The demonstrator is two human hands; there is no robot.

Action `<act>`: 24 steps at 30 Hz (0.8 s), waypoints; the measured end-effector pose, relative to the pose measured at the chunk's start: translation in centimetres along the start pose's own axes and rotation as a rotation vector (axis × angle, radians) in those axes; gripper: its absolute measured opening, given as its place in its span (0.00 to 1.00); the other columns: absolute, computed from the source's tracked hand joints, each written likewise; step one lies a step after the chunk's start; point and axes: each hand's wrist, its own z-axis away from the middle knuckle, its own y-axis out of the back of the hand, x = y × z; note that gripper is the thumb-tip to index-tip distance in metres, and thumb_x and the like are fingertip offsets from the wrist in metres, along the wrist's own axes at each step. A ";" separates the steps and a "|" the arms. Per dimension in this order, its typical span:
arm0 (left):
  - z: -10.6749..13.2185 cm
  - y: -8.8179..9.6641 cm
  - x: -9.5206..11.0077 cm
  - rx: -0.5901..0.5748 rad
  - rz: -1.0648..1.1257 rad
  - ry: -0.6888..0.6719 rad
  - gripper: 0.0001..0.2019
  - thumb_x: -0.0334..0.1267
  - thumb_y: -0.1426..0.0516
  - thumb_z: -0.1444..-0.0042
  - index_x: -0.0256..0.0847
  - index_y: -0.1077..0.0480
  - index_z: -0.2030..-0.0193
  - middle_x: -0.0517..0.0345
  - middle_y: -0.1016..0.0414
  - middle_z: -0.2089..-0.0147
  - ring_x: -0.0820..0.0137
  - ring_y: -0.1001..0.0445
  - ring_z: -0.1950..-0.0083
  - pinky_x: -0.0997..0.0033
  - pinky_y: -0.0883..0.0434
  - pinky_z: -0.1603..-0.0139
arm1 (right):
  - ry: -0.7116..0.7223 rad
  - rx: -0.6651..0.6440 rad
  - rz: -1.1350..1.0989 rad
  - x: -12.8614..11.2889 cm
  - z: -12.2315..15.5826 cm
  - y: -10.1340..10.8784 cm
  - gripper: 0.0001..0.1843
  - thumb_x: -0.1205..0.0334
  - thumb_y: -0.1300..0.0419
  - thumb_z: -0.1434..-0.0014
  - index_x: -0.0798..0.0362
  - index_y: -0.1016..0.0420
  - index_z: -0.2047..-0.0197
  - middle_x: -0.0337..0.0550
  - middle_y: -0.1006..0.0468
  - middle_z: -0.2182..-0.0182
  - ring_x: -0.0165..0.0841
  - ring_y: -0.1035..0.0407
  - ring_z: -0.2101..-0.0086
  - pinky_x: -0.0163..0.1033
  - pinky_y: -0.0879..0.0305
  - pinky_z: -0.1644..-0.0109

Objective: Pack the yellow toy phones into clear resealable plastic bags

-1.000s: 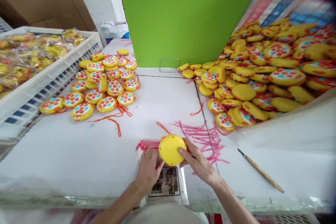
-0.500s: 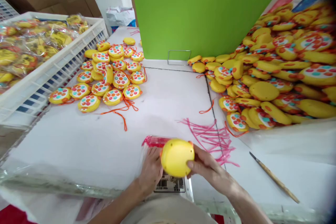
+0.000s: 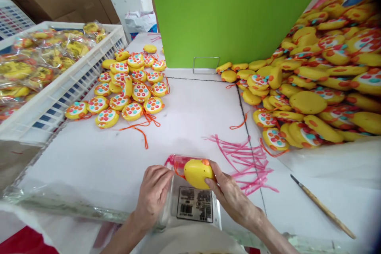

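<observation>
Round yellow plastic toy (image 3: pixel 198 173), gripped at its right edge by the closed fingers of the right hand (image 3: pixel 230 196), at the red-trimmed mouth of a clear plastic bag (image 3: pixel 193 206) near the front edge of the white table (image 3: pixel 193 107). The left hand (image 3: pixel 153 192) is laid on the bag's left edge with fingers bent; whether film is pinched cannot be told. Bare tabletop is left between the left heap of spotted yellow toys (image 3: pixel 127 87) and the right heap (image 3: pixel 312 79). Pink strips (image 3: pixel 244 158) and a wooden-handled brush (image 3: pixel 323 206) lie to the right. The white slatted crate (image 3: pixel 68 83) is filled with bagged toys. The held toy's face is hidden, and the bag's label print is unreadable.
</observation>
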 end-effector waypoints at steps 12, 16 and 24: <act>-1.7 -1.7 0.5 -0.242 0.681 0.775 0.10 0.40 0.47 0.44 0.36 0.32 0.71 0.59 0.32 0.73 0.72 0.33 0.70 0.75 0.37 0.68 | 0.060 -0.184 0.129 -1.4 -1.0 1.9 0.22 0.55 0.59 0.33 0.52 0.48 0.38 0.50 0.24 0.58 0.40 0.29 0.60 0.42 0.34 0.58; -2.2 -1.4 1.6 -0.181 0.650 0.749 0.10 0.39 0.48 0.44 0.37 0.35 0.73 0.60 0.33 0.73 0.73 0.35 0.70 0.75 0.38 0.68 | 0.204 -0.351 0.151 -2.3 -2.1 2.7 0.15 0.58 0.56 0.32 0.48 0.31 0.53 0.41 0.23 0.65 0.35 0.28 0.65 0.37 0.36 0.63; -1.8 -1.1 2.4 -0.160 0.799 0.856 0.12 0.46 0.47 0.43 0.38 0.35 0.68 0.57 0.25 0.69 0.69 0.27 0.66 0.72 0.31 0.62 | 0.405 -0.164 0.530 -2.7 -1.7 -0.9 0.12 0.66 0.46 0.38 0.51 0.28 0.72 0.41 0.26 0.74 0.34 0.32 0.70 0.35 0.44 0.72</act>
